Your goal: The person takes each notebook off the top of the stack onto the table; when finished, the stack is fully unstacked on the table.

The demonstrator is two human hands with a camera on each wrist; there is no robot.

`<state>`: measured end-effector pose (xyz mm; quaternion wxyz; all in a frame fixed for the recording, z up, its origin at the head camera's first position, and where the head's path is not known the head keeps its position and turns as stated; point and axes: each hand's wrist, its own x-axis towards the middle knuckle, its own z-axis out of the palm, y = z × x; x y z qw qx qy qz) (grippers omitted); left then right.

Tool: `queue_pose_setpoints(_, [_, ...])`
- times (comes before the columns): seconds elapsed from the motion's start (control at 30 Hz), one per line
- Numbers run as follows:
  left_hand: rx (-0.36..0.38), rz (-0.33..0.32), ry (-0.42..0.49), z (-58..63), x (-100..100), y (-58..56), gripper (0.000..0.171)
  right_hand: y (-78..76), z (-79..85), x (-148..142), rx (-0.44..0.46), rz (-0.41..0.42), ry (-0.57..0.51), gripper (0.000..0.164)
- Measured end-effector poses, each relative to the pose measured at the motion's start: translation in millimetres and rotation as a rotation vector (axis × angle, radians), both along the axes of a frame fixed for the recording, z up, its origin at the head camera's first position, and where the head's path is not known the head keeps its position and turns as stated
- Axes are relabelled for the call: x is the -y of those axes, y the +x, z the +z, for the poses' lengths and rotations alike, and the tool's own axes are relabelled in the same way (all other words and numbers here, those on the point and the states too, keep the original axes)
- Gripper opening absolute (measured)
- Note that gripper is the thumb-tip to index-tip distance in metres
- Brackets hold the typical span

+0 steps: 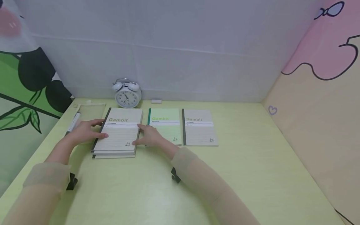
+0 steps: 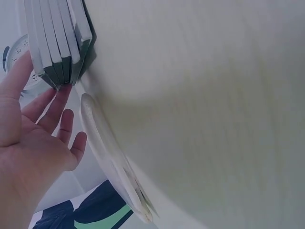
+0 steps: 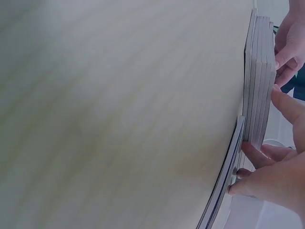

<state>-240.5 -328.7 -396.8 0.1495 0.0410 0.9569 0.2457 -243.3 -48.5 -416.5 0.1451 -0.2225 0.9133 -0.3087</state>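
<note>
A stack of several Gambit notebooks lies at the left of the table, pale covers up and dark spines to the left. The lowest one sticks out a little at the near edge. My left hand holds the spine side, thumb over the cover and fingertips at the spines in the left wrist view. At the opposite side, my right hand holds the stack's edge between thumb and fingers, partly over a green notebook. Right of that lies a grey notebook. In the right wrist view the stacked page edges show.
A white twin-bell alarm clock stands behind the stack, against the back wall. To its right is a small white block. A marker and a pale mesh pouch lie by the table's left edge.
</note>
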Motion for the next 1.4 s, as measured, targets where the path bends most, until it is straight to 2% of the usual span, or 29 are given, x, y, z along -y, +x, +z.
queue_pose_setpoints(0.17, [-0.03,-0.007,-0.009,2.1,-2.3,-0.4,0.104,1.1,0.6,-1.1,-0.106,0.041,0.032,0.087])
queue_pose_setpoints(0.43, [-0.012,0.014,0.042,4.0,-4.9,2.0,0.098,5.6,8.1,-4.4,-0.11,0.003,-0.002,0.084])
queue_pose_setpoints(0.5, [-0.005,0.024,0.066,3.8,-5.3,2.5,0.098,6.7,10.5,-5.7,-0.083,-0.012,-0.065,0.083])
queue_pose_setpoints(0.67, [0.017,0.038,0.112,2.8,-7.8,1.0,0.099,8.5,14.6,-12.2,0.051,-0.038,-0.324,0.08])
queue_pose_setpoints(0.73, [0.018,0.036,0.12,4.7,-10.5,-0.3,0.1,8.1,17.4,-16.4,0.071,-0.038,-0.382,0.08])
queue_pose_setpoints(0.93, [-0.059,-0.017,0.114,20.0,-26.5,-4.4,0.1,2.5,29.6,-36.0,0.056,-0.039,-0.415,0.079])
queue_pose_setpoints(1.17, [-0.187,-0.102,0.121,39.9,-50.0,-5.8,0.085,-6.1,44.2,-65.2,0.099,-0.038,-0.477,0.078])
queue_pose_setpoints(1.4, [-0.215,-0.103,0.122,59.4,-75.3,-7.7,0.082,-9.2,63.9,-95.6,0.123,-0.03,-0.491,0.076])
